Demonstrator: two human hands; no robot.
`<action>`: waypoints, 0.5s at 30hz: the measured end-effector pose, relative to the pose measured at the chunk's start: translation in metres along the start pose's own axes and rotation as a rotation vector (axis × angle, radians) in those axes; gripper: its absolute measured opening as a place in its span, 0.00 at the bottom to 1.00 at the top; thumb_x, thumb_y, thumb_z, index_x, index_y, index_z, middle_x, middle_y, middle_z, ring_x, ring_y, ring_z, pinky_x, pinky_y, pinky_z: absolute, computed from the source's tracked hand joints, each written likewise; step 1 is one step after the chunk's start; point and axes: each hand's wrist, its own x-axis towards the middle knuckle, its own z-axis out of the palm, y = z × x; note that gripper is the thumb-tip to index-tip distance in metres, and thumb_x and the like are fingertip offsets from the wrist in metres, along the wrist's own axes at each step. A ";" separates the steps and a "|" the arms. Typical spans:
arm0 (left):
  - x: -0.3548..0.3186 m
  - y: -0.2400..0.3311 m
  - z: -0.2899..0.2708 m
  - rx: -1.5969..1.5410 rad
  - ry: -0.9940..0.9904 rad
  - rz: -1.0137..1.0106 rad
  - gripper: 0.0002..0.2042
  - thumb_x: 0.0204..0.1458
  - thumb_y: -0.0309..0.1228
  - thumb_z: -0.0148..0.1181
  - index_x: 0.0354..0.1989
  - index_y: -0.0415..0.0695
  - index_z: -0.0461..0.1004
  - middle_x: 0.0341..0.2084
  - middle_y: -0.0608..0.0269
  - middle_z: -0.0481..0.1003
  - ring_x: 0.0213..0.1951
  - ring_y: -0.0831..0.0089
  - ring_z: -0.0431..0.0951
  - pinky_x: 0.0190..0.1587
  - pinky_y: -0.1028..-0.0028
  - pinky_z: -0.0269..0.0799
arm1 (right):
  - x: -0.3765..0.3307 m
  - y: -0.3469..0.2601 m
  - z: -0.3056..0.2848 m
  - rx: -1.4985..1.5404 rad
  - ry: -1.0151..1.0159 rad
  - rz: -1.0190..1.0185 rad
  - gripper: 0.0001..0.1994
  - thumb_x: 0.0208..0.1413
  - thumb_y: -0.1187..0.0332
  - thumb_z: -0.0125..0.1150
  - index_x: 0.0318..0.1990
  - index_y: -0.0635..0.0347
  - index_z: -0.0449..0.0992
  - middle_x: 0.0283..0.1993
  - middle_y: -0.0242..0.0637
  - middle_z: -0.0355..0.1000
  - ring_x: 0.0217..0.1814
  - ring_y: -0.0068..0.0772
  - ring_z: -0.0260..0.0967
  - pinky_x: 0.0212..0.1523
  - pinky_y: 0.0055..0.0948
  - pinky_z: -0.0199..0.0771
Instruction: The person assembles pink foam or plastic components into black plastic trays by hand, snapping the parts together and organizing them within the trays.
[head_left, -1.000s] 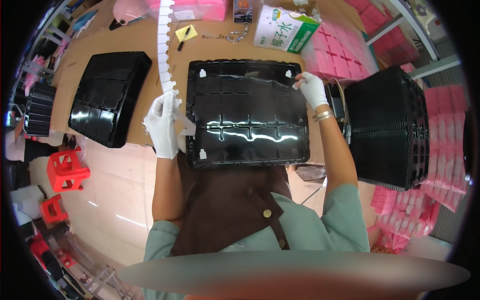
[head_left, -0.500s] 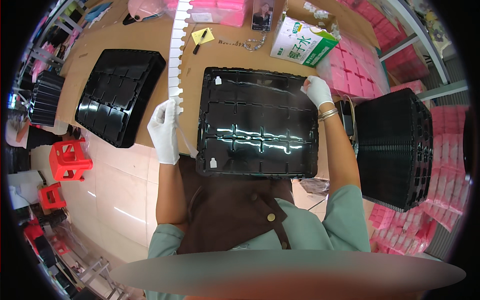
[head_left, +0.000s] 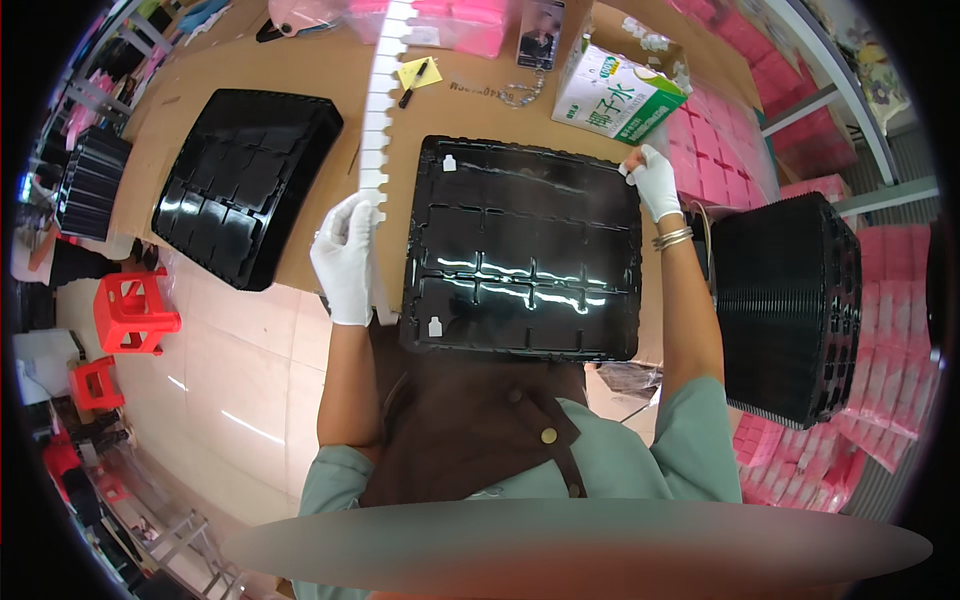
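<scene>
Forward, right hand (head_left: 655, 185) at black tray (head_left: 520, 230)

Ctr blk tray (head_left: 525, 237): qty 1. White labels (head_left: 449, 163) (head_left: 435, 327) stuck on it: 2 vis. Label strip (head_left: 378, 120): 1. Gloved hands (head_left: 345, 255) (head_left: 655, 185): 2. Pen (head_left: 413, 84): 1. Yellow note (head_left: 405, 75): 1. Phone (head_left: 539, 35): 1. Bead string (head_left: 538, 89): 1. Carton (head_left: 612, 95): 1. Red stools (head_left: 137, 312) (head_left: 96, 382), L floor: 2 clear. Tall tray stack (head_left: 770, 310), R: 1; indiv. pcs uncountable.
</scene>
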 end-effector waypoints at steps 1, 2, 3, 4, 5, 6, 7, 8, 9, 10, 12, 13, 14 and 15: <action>0.000 -0.003 0.000 0.001 0.015 0.003 0.12 0.57 0.28 0.59 0.46 0.36 0.75 0.30 0.68 0.76 0.32 0.85 0.73 0.34 0.85 0.66 | -0.007 -0.029 0.010 0.027 0.062 0.018 0.01 0.50 0.77 0.56 0.28 0.64 0.71 0.23 0.40 0.71 0.27 0.29 0.69 0.31 0.30 0.70; 0.000 -0.007 0.000 0.045 -0.023 0.021 0.14 0.56 0.28 0.60 0.49 0.37 0.73 0.30 0.68 0.77 0.32 0.85 0.73 0.35 0.85 0.67 | -0.014 -0.055 0.026 -0.024 0.070 -0.092 0.02 0.51 0.77 0.55 0.28 0.65 0.70 0.23 0.39 0.70 0.25 0.29 0.69 0.27 0.30 0.70; 0.001 -0.010 0.001 0.089 -0.062 0.041 0.17 0.55 0.27 0.61 0.52 0.37 0.72 0.30 0.67 0.77 0.32 0.85 0.74 0.35 0.85 0.67 | -0.016 -0.069 0.046 -0.179 0.082 -0.277 0.02 0.51 0.77 0.54 0.28 0.64 0.70 0.24 0.39 0.71 0.26 0.27 0.70 0.27 0.30 0.72; 0.001 -0.012 0.000 0.141 -0.082 0.019 0.20 0.54 0.28 0.63 0.55 0.37 0.70 0.30 0.67 0.78 0.32 0.86 0.73 0.35 0.85 0.67 | -0.025 -0.099 0.072 -0.005 -0.014 -0.233 0.01 0.52 0.77 0.54 0.29 0.64 0.71 0.26 0.41 0.72 0.28 0.29 0.71 0.31 0.32 0.74; 0.001 -0.016 0.002 0.124 -0.083 0.023 0.20 0.54 0.28 0.63 0.54 0.38 0.70 0.29 0.68 0.77 0.31 0.86 0.73 0.35 0.86 0.67 | -0.022 -0.104 0.101 0.179 -0.160 -0.233 0.01 0.51 0.77 0.54 0.31 0.65 0.72 0.29 0.45 0.73 0.31 0.34 0.74 0.36 0.33 0.75; 0.001 -0.019 0.003 0.107 -0.080 0.006 0.20 0.53 0.28 0.63 0.54 0.37 0.70 0.29 0.68 0.76 0.31 0.86 0.72 0.35 0.86 0.66 | -0.016 -0.103 0.130 0.050 -0.193 -0.348 0.04 0.50 0.77 0.54 0.33 0.65 0.73 0.32 0.49 0.74 0.35 0.43 0.75 0.40 0.35 0.74; 0.000 -0.021 0.001 0.091 -0.066 -0.014 0.20 0.53 0.28 0.63 0.54 0.37 0.70 0.29 0.69 0.75 0.30 0.86 0.71 0.34 0.86 0.66 | -0.017 -0.119 0.150 -0.107 -0.222 -0.417 0.07 0.49 0.75 0.55 0.37 0.64 0.75 0.36 0.49 0.75 0.39 0.49 0.74 0.42 0.37 0.73; -0.001 -0.019 0.000 0.131 -0.057 -0.025 0.20 0.53 0.29 0.63 0.54 0.37 0.70 0.29 0.69 0.74 0.30 0.86 0.70 0.34 0.86 0.66 | -0.017 -0.133 0.165 -0.094 -0.285 -0.397 0.09 0.50 0.73 0.56 0.38 0.61 0.76 0.37 0.49 0.75 0.41 0.51 0.73 0.43 0.39 0.72; -0.001 -0.028 -0.004 0.126 -0.044 0.022 0.20 0.53 0.30 0.64 0.54 0.39 0.71 0.30 0.69 0.74 0.30 0.86 0.69 0.33 0.85 0.65 | -0.008 -0.133 0.182 -0.192 -0.249 -0.426 0.10 0.49 0.71 0.56 0.40 0.60 0.77 0.36 0.47 0.76 0.40 0.51 0.74 0.43 0.40 0.72; -0.001 -0.033 -0.008 0.221 -0.028 0.060 0.20 0.52 0.30 0.64 0.54 0.39 0.71 0.30 0.69 0.75 0.29 0.85 0.68 0.32 0.84 0.65 | -0.002 -0.129 0.194 -0.286 -0.206 -0.447 0.09 0.48 0.70 0.57 0.38 0.59 0.78 0.35 0.47 0.76 0.39 0.50 0.74 0.43 0.41 0.72; -0.005 -0.030 -0.016 0.363 0.045 0.137 0.20 0.50 0.30 0.65 0.53 0.41 0.73 0.29 0.68 0.75 0.25 0.81 0.65 0.32 0.80 0.65 | 0.004 -0.139 0.204 -0.460 -0.235 -0.483 0.07 0.45 0.69 0.59 0.33 0.56 0.79 0.34 0.46 0.76 0.38 0.50 0.74 0.42 0.42 0.72; -0.010 -0.026 -0.020 0.490 0.105 0.217 0.17 0.50 0.30 0.64 0.50 0.42 0.75 0.28 0.66 0.75 0.25 0.77 0.67 0.33 0.79 0.66 | 0.010 -0.141 0.202 -0.539 -0.302 -0.493 0.06 0.43 0.68 0.60 0.30 0.55 0.80 0.33 0.46 0.76 0.37 0.50 0.74 0.41 0.42 0.73; -0.012 -0.032 -0.026 0.517 0.155 0.308 0.16 0.51 0.30 0.64 0.48 0.42 0.75 0.28 0.65 0.74 0.25 0.75 0.68 0.33 0.78 0.67 | 0.015 -0.144 0.195 -0.479 -0.478 -0.517 0.04 0.42 0.68 0.60 0.25 0.55 0.79 0.32 0.47 0.76 0.37 0.50 0.74 0.40 0.43 0.73; -0.013 -0.038 -0.028 0.542 0.196 0.397 0.14 0.51 0.29 0.63 0.47 0.43 0.76 0.27 0.65 0.74 0.25 0.74 0.70 0.32 0.77 0.68 | 0.015 -0.142 0.191 -0.351 -0.508 -0.481 0.05 0.44 0.68 0.58 0.25 0.55 0.79 0.32 0.47 0.76 0.37 0.50 0.74 0.41 0.42 0.73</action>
